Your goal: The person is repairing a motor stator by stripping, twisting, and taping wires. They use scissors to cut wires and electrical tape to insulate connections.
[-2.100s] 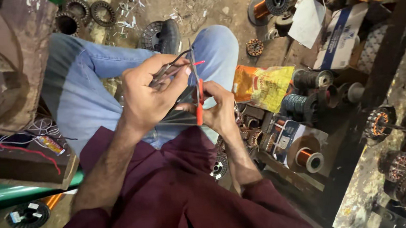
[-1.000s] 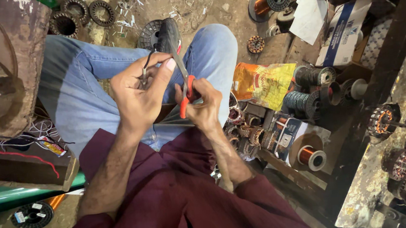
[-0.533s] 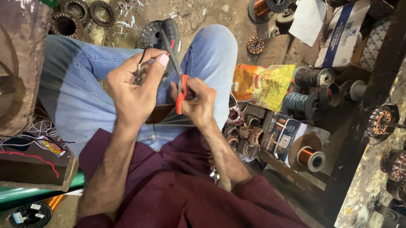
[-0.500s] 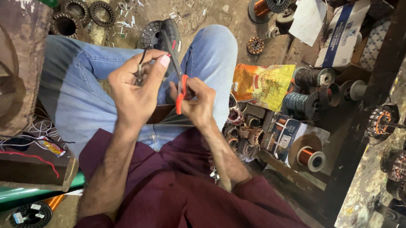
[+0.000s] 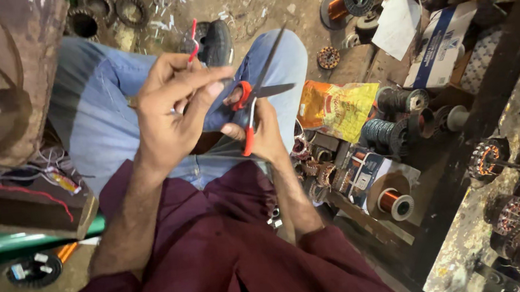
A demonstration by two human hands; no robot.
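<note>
So the left hand (image 5: 169, 109) was pinching a thin red wire (image 5: 192, 40) between thumb and fingers, grip pressed together, with the wire's free end poking up above the fingertips over the person's lap. The right hand (image 5: 265, 136) had the red-handled scissors (image 5: 255, 94), fingers through the loops, blades spread wide into an open V, one tip aimed up and away over the knee in blue jeans (image 5: 93, 109).

What worried me: those open blades sat just beside the left thumb and forefinger, almost touching them. If the scissors closed a bit off line, I'd guess they'd nick a fingertip instead of the wire. The wire looked thin and springy too, so it could flick out of the pinch or slide along the blade rather than get bitten cleanly, and take too much off.

And anything dropped would likely vanish. The dirt floor (image 5: 244, 10) was littered with scraps, copper coil spools (image 5: 393, 202) and wound stators (image 5: 486, 157) all around the legs. Couldn't tell how long the wire was below the fist.
</note>
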